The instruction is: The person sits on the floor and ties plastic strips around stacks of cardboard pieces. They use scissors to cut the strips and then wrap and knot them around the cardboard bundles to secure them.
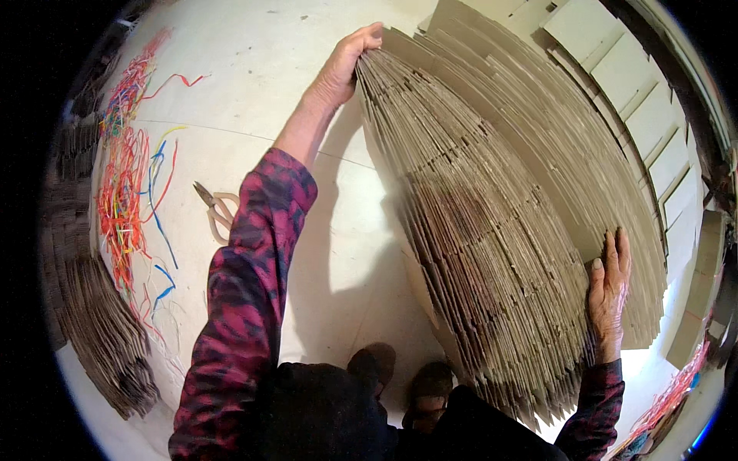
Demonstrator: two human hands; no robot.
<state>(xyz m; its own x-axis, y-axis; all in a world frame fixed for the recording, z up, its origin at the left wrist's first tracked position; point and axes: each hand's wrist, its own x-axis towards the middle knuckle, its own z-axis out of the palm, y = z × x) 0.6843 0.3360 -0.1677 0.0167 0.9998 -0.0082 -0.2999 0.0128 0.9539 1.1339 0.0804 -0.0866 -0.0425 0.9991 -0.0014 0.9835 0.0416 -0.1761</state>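
Observation:
A tall bundle of flattened brown cardboard boxes [461, 230] stands on edge in front of me, its many layers fanned along the top. At its far left corner my left hand [346, 65] is closed on the cardboard edge, with some fingers hidden. My right hand [611, 288] presses against the bundle's right side, fingers stretched out and pointing away from me. Just beyond that side, a second row of flattened cardboard [553, 131] leans close by.
Scissors [217, 211] lie on the pale floor [246, 84] beside my left forearm. Tangled coloured strapping [123, 192] heaps at the left. More stacked cardboard [104, 330] stands lower left, and pale panels [638, 92] line the right. My shoes [429, 388] are close to the bundle.

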